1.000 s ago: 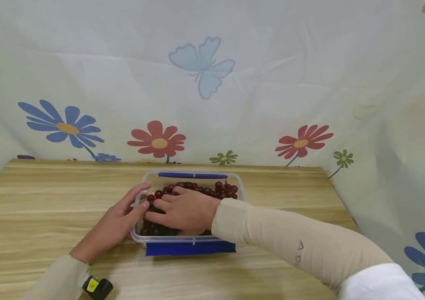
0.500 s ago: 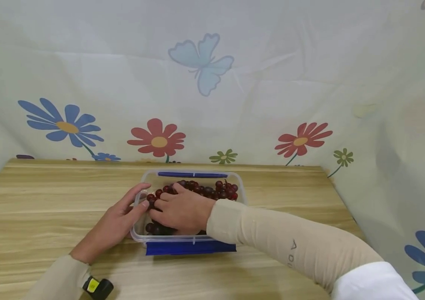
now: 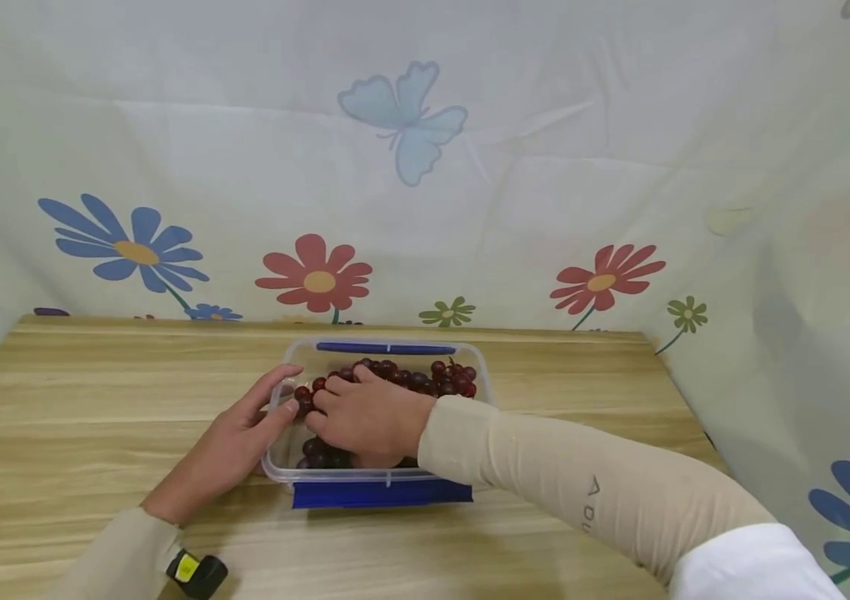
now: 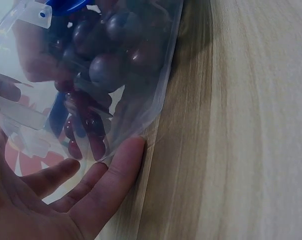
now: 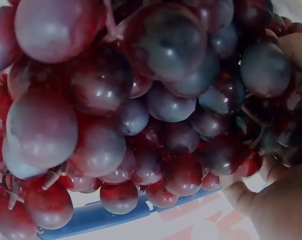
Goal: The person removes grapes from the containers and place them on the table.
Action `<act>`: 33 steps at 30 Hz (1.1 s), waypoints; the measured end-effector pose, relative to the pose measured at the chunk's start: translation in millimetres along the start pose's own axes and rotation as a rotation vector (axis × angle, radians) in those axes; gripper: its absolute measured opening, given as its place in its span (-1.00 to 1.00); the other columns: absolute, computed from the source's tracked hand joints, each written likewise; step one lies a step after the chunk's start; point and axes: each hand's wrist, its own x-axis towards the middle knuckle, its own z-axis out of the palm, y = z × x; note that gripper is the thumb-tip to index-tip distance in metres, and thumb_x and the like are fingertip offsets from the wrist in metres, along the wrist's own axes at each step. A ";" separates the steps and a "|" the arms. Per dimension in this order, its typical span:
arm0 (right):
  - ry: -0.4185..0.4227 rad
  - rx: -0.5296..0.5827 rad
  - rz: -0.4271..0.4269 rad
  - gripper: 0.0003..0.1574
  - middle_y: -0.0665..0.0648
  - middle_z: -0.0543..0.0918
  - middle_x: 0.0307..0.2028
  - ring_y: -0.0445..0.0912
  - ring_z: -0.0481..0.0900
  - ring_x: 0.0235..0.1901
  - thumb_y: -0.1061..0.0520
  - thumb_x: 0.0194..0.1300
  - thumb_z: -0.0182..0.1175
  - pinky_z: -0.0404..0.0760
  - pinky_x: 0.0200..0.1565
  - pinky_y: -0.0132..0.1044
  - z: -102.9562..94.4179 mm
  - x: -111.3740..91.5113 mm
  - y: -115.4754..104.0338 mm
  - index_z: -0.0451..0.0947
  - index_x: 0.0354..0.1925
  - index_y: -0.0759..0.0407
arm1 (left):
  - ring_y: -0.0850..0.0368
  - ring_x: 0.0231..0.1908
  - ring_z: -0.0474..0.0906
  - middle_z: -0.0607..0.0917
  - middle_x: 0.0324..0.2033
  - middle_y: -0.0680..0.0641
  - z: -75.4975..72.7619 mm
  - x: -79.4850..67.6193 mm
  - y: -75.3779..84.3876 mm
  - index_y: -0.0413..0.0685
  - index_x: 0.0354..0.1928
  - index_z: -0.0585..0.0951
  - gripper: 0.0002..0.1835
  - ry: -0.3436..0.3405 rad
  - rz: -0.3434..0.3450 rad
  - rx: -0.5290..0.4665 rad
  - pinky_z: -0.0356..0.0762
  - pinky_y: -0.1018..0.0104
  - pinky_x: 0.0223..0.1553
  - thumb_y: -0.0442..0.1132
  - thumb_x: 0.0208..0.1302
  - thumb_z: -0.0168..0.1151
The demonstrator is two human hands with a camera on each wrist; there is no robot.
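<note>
Gripping one end of clear container (image 3: 335, 476) with left hand (image 3: 233, 442); probably to steady it | holding grapes (image 5: 173, 103) inside container, between curled fingers of right hand (image 3: 376, 417); perhaps for settling

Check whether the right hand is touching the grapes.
Touching. The right wrist view shows the right hand curled round the grapes, skin against fruit.

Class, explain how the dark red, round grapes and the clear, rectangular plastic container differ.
Colour: the grapes are dark red, whereas the container is see-through. Shape: the grapes are many small rounded pieces; the container is one rectangular box. Contact: the right hand reaches in and grips grapes, while the left hand touches the container's left end. Both look shiny.
</note>
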 end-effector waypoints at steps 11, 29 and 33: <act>0.029 0.126 -0.020 -0.40 -0.06 0.58 0.22 -0.13 0.52 0.24 -0.16 0.48 0.24 0.67 0.21 -0.19 4.9 -7.2 7.4 0.37 0.39 -0.18 | -0.56 0.42 0.34 0.27 0.57 -0.30 1.1 0.7 -1.4 0.58 0.57 0.14 -0.44 -0.010 -0.007 0.002 0.58 -0.43 0.14 0.19 0.63 -0.06; 0.044 0.274 -0.051 -0.34 -0.03 0.68 0.03 -0.15 0.65 0.06 -0.13 0.32 0.43 0.68 0.11 -0.29 2.4 -7.9 11.4 0.38 0.23 0.00 | -0.55 0.42 0.35 0.28 0.57 -0.31 -0.1 1.1 -1.6 0.56 0.56 0.17 -0.45 -0.008 -0.003 -0.012 0.57 -0.44 0.15 0.17 0.63 -0.04; 0.053 0.330 -0.054 -0.33 -0.01 0.64 0.03 -0.14 0.64 0.00 -0.11 0.32 0.43 0.65 0.10 -0.32 2.5 -9.1 12.4 0.35 0.23 0.04 | -0.53 0.41 0.37 0.28 0.57 -0.31 -0.2 0.5 -1.2 0.57 0.55 0.18 -0.45 -0.010 -0.005 -0.028 0.67 -0.30 0.07 0.17 0.63 -0.03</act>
